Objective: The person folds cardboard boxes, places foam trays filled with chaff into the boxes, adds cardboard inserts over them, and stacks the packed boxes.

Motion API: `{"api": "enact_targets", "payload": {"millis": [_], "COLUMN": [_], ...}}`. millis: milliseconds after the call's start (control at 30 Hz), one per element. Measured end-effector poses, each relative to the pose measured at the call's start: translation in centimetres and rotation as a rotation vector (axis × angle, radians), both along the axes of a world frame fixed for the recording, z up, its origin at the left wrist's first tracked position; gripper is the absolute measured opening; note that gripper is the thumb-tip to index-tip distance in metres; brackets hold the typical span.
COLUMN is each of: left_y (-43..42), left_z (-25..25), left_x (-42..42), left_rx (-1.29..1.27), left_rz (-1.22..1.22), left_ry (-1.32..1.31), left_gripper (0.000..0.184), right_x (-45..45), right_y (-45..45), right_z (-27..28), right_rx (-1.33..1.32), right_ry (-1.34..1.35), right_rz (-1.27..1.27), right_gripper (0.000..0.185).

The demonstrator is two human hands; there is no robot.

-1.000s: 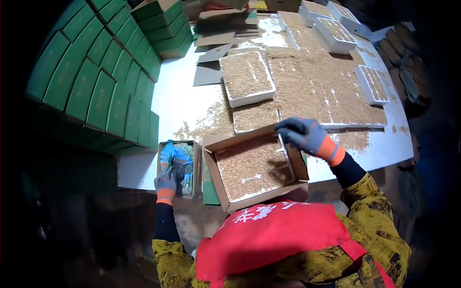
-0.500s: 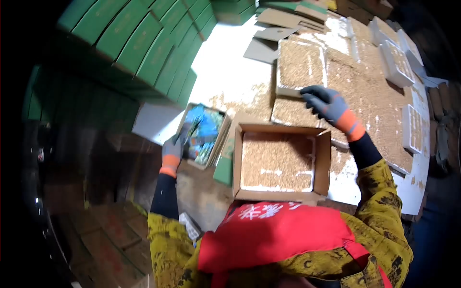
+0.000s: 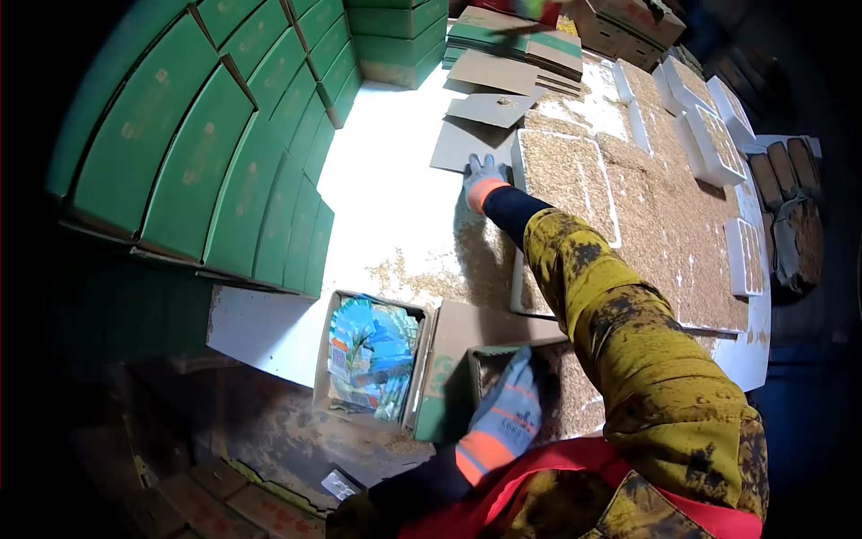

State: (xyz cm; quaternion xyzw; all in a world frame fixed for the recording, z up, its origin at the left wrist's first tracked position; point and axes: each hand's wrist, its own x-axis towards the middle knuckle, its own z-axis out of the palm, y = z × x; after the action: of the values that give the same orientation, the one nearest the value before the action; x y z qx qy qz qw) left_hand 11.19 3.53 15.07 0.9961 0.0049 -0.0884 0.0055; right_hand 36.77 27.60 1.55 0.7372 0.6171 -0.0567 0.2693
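Observation:
My right hand (image 3: 486, 178), in a grey glove with an orange cuff, reaches far over the white table. Its fingers are spread at the edge of a loose grey cardboard sheet (image 3: 458, 146). Close to my body, my left hand (image 3: 510, 413) lies with stretched fingers over an open brown cardboard box (image 3: 476, 373); its thumb is hidden. My right sleeve covers much of this box. Left of it stands a smaller carton (image 3: 321, 386) filled with blue and green printed packets (image 3: 373, 346). A green-and-brown cardboard piece (image 3: 446, 386) lies between the two.
Green boxes (image 3: 193, 171) are stacked high at the left. White trays (image 3: 709, 148) and a wide spread of light-brown granular material (image 3: 660, 207) cover the right side. More flat cardboard (image 3: 489, 72) is piled at the back, where part of another person (image 3: 539, 9) shows.
My left hand has moved from the packet carton to the brown box. My right hand has gone from above the tray forward and left to the cardboard sheet. The view has shifted.

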Motion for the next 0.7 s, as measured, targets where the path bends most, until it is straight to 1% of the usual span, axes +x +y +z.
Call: {"api": "enact_targets", "payload": {"millis": [33, 67, 100, 167, 200, 267, 300, 333, 400, 433, 467, 500, 533, 567, 600, 633, 667, 700], "left_y": [1.3, 1.2, 0.6, 0.6, 0.7, 0.1, -0.3, -0.6, -0.6, -0.3, -0.2, -0.2, -0.3, -0.5, -1.5, -2.4, -2.3, -2.1], "left_z": [1.9, 0.4, -1.0, -0.6, -0.4, -0.3, -0.3, -0.1, 1.2, 1.5, 1.3, 0.2, -1.2, -2.9, -5.3, -7.5, -8.3, -9.0], "left_x": [0.4, 0.1, -0.3, 0.0, 0.2, 0.2, 0.0, -0.1, -0.3, -0.4, -0.3, -0.3, -0.3, -0.2, -0.2, -0.1, -0.2, -0.6], "left_rx": [-0.160, -0.182, -0.213, -0.337, -0.388, -0.426, -0.443, -0.530, -0.503, -0.484, -0.515, -0.514, -0.470, -0.420, -0.510, -0.601, -0.496, -0.533], "left_rz": [-0.127, -0.075, -0.023, 0.047, 0.083, 0.133, 0.160, 0.216, 0.324, 0.379, 0.442, 0.474, 0.452, 0.443, 0.549, 0.657, 0.544, 0.508], "left_ry": [0.225, 0.061, -0.104, -0.114, -0.120, -0.284, -0.359, -0.442, -0.565, -0.623, -0.638, -0.635, -0.608, -0.580, -0.682, -0.801, -0.802, -0.804], "left_gripper": [0.033, 0.032, 0.031, 0.029, 0.027, 0.025, 0.024, 0.028, 0.033, 0.036, 0.043, 0.040, 0.039, 0.038, 0.039, 0.041, 0.051, 0.057], "right_x": [-0.1, 0.8, 1.5, 2.0, 2.7, 1.5, 1.4, 1.7, 2.9, 3.6, 4.3, 5.7, 7.1, 7.6, 8.5, 8.8, 9.1, 9.4], "right_y": [-0.2, 1.1, 0.6, 0.4, 0.2, -1.5, -1.9, -2.0, -0.4, 1.0, 2.4, 3.9, 5.4, 6.3, 6.9, 6.3, 6.2, 5.9], "right_z": [0.9, -1.7, -2.6, -3.4, -3.3, -0.2, -0.3, -0.6, -2.9, -4.1, -5.2, -7.7, -10.3, -11.1, -12.1, -11.1, -10.1, -9.1], "right_rx": [-0.065, -0.107, 0.058, 0.092, 0.065, 0.006, 0.079, 0.156, 0.365, 0.414, 0.462, 0.411, 0.359, 0.306, 0.240, 0.187, 0.155, 0.120], "right_ry": [0.005, -0.162, 0.011, 0.052, 0.043, 0.043, 0.113, 0.181, 0.320, 0.289, 0.259, 0.341, 0.423, 0.503, 0.529, 0.532, 0.525, 0.518], "right_rz": [-0.027, 0.156, -0.038, -0.052, -0.049, -0.041, -0.066, -0.089, -0.164, -0.159, -0.155, -0.169, -0.189, -0.213, -0.248, -0.304, -0.358, -0.419], "right_gripper": [0.046, 0.047, 0.051, 0.054, 0.055, 0.056, 0.059, 0.062, 0.066, 0.053, 0.044, 0.038, 0.034, 0.032, 0.038, 0.048, 0.061, 0.075]}}
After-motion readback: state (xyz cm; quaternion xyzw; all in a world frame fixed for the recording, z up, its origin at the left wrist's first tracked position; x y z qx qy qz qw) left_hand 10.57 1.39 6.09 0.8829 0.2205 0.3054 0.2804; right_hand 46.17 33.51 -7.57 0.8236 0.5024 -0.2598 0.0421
